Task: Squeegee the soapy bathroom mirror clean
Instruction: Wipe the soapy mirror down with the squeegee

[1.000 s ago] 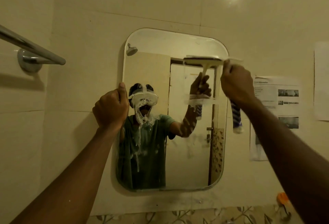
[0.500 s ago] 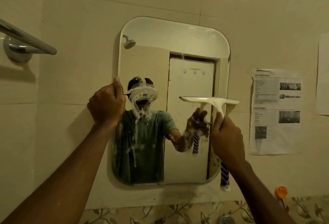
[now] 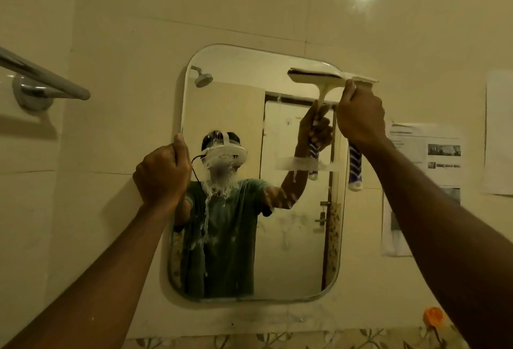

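Note:
A rounded mirror (image 3: 291,237) hangs on the beige tiled wall. White soap foam (image 3: 219,182) streaks run down its centre-left, and a thin soapy band (image 3: 299,165) crosses its right side. My right hand (image 3: 361,118) is shut on the blue-and-white handle of a white squeegee (image 3: 361,80), whose blade lies against the mirror's top right corner, jutting past the edge. My left hand (image 3: 162,173) grips the mirror's left edge at mid height.
A chrome towel bar (image 3: 41,76) sticks out from the wall at upper left. Printed paper sheets (image 3: 427,154) are stuck to the wall right of the mirror. An orange object (image 3: 433,316) sits at lower right above a floral tile border (image 3: 277,340).
The squeegee went from the mirror's top right down to mid height, then back up to the top right corner. My left hand stayed on the mirror's left edge.

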Demonstrator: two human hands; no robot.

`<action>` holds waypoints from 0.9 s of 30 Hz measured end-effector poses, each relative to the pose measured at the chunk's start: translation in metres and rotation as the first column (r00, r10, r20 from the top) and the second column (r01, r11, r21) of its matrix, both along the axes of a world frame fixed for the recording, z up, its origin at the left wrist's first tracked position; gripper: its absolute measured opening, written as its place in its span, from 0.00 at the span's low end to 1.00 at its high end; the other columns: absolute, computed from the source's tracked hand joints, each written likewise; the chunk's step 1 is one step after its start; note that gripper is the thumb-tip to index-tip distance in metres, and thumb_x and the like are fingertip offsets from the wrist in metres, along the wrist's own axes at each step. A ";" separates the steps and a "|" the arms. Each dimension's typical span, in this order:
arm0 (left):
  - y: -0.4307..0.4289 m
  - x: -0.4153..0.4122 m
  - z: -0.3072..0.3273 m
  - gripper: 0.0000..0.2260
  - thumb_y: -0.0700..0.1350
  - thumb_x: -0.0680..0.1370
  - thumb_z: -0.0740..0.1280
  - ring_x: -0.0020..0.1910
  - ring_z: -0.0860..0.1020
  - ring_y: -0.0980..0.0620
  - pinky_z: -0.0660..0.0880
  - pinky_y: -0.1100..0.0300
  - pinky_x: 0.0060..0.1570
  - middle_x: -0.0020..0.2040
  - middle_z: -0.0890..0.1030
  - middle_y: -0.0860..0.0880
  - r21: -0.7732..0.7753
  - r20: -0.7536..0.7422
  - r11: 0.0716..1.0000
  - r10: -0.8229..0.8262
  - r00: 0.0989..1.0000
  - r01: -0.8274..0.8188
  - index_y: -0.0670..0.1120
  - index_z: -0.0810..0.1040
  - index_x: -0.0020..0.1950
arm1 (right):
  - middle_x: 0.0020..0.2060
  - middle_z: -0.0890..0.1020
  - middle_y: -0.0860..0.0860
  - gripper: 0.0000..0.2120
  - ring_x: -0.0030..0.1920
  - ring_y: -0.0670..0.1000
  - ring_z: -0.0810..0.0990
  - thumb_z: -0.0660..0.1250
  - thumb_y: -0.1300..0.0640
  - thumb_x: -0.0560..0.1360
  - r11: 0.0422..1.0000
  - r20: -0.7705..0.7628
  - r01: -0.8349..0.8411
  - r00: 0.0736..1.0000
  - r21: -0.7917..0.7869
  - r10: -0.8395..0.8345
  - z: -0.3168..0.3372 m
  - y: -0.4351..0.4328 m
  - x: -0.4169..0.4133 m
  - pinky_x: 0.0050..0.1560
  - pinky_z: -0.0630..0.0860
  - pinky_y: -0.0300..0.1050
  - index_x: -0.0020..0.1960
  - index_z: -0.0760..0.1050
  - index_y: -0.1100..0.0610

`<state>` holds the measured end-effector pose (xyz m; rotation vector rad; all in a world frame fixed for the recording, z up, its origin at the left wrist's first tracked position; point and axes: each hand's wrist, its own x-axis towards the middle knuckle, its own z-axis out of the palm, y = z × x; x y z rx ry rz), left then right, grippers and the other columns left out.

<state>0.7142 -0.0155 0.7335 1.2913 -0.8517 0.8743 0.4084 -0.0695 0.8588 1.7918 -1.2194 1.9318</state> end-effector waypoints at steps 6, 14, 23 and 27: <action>-0.001 -0.001 0.000 0.24 0.52 0.83 0.56 0.21 0.62 0.56 0.58 0.69 0.27 0.25 0.69 0.50 -0.009 -0.027 1.000 -0.030 0.999 0.030 0.44 0.74 0.30 | 0.28 0.76 0.49 0.19 0.25 0.47 0.75 0.50 0.47 0.84 0.990 0.011 -0.131 0.991 0.054 0.131 -0.090 0.002 0.007 0.23 0.69 0.38 0.43 0.72 0.55; 0.005 -0.003 -0.001 0.26 0.55 0.83 0.53 0.29 0.68 0.51 0.56 0.64 0.27 0.32 0.78 0.43 0.048 -0.042 0.999 -0.023 0.999 0.025 0.41 0.78 0.36 | 0.28 0.78 0.50 0.18 0.26 0.46 0.77 0.51 0.47 0.83 0.952 -0.009 -0.134 0.990 0.276 0.142 -0.235 0.026 0.001 0.24 0.69 0.36 0.47 0.72 0.57; 0.007 -0.005 -0.019 0.25 0.55 0.83 0.53 0.25 0.68 0.55 0.59 0.67 0.27 0.29 0.73 0.49 0.090 -0.099 0.991 -0.087 0.991 0.096 0.42 0.77 0.36 | 0.28 0.75 0.49 0.21 0.26 0.46 0.73 0.48 0.46 0.84 0.987 0.006 -0.109 0.994 0.120 0.109 -0.124 0.017 -0.007 0.26 0.67 0.39 0.42 0.72 0.56; 0.008 -0.004 -0.026 0.26 0.55 0.83 0.53 0.29 0.71 0.50 0.61 0.64 0.26 0.30 0.74 0.47 0.087 -0.074 0.992 -0.088 0.993 0.094 0.41 0.78 0.37 | 0.28 0.77 0.50 0.21 0.26 0.46 0.76 0.48 0.44 0.83 0.971 0.014 -0.115 0.993 0.212 0.114 -0.172 0.018 -0.005 0.25 0.69 0.39 0.44 0.72 0.55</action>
